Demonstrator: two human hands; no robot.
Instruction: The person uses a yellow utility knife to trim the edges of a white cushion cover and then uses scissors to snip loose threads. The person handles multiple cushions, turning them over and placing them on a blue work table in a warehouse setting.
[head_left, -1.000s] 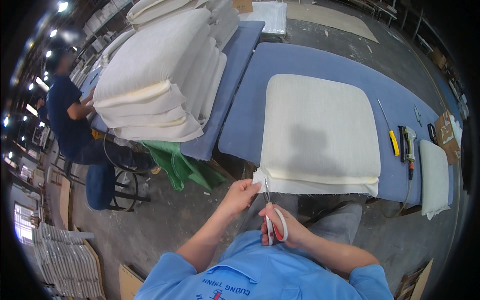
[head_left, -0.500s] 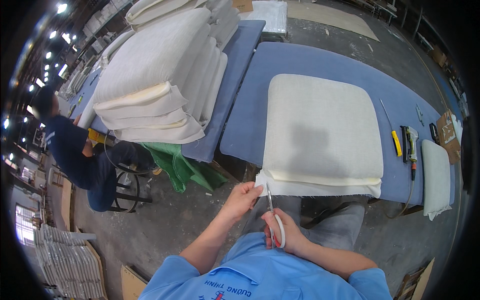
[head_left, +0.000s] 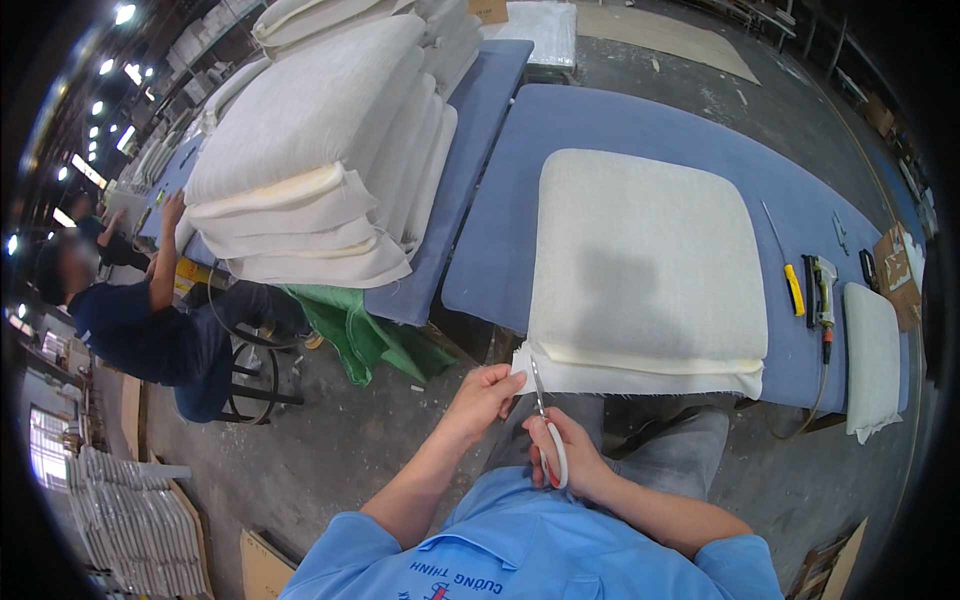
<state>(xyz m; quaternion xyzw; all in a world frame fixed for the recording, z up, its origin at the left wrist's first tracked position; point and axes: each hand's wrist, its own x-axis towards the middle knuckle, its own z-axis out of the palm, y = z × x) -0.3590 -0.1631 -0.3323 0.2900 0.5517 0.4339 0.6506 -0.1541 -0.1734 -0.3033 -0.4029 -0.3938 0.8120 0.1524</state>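
Observation:
A cushion (head_left: 650,240) covered in off-white fabric lies on the blue table, its front edge toward me. White fabric (head_left: 650,379) with a frayed edge hangs past the cushion's front, and pale yellow foam shows just above it. My left hand (head_left: 488,395) pinches the left corner of this fabric between thumb and fingers. In my right hand (head_left: 568,450) are scissors (head_left: 556,455) with white and red handles. Their blades point away from me and meet the fabric close beside my left fingertips. How far the blades are apart is hard to make out.
Stacked cushions (head_left: 300,130) stand on the left table. Right of the cushion lie a yellow-handled screwdriver (head_left: 794,290), an air staple gun (head_left: 824,290) with a hose and a smaller padded piece (head_left: 872,350). Green cloth (head_left: 360,335) hangs between the tables. A seated co-worker (head_left: 140,320) is at the left.
The scissors and my right hand have shifted slightly, while my left hand keeps its pinch on the fabric. The co-worker has leaned back and raised an arm; another person shows behind.

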